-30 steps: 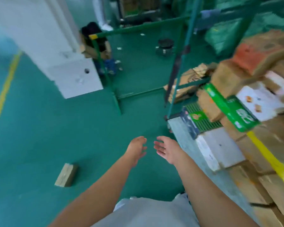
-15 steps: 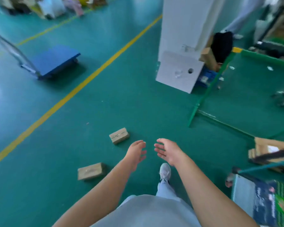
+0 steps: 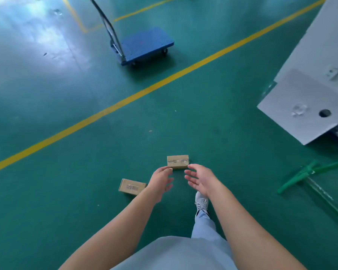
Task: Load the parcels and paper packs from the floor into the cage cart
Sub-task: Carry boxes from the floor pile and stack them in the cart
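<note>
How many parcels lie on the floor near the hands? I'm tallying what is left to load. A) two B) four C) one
A: one parcel lies just beyond the open left hand and right hand, and a second parcel lies left of the left hand; neither is held.

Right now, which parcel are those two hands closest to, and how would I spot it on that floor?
Find the long yellow line crossing the green floor, then look on its near side, where two small brown parcels lie. The one meant is the taped parcel just beyond the fingertips of the open left hand and right hand. The other parcel lies further left, beside the left wrist.
</note>
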`<state>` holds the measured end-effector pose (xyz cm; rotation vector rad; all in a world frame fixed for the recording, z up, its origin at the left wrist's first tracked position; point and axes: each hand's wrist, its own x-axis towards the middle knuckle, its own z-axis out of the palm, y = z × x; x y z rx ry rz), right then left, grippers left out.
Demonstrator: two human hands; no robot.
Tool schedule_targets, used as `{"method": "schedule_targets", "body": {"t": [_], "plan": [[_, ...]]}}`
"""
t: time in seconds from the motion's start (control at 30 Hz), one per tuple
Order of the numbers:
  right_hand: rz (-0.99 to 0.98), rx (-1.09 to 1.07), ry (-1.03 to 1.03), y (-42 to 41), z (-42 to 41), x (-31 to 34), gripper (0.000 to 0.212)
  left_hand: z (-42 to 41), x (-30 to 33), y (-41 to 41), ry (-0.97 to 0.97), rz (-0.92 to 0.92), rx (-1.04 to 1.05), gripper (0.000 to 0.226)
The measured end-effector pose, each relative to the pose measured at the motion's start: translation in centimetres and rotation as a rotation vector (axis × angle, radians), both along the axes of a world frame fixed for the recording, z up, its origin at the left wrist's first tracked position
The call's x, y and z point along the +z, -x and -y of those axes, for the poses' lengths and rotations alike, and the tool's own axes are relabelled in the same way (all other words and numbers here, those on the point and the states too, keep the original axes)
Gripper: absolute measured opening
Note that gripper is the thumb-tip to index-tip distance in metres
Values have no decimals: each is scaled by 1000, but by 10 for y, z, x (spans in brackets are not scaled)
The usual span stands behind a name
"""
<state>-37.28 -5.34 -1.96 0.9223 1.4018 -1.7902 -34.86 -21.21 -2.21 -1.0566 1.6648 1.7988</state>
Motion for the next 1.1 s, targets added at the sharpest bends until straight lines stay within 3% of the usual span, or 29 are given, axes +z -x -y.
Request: {"method": "schedule_targets", "body": {"t": [0.33, 0.53, 0.83, 1.1], "plan": [[163, 128, -13, 133, -58, -66, 24, -35, -48, 107, 60, 169, 160, 26], [239, 245, -79, 184, -62, -129, 30, -17, -110, 151, 64, 229, 215, 25], [331, 369, -169, 233, -22, -266, 31, 24, -277, 199, 40, 291, 68, 35], [383, 390, -257, 259, 5, -464, 30, 51, -477, 236, 9, 447, 129, 40]]}}
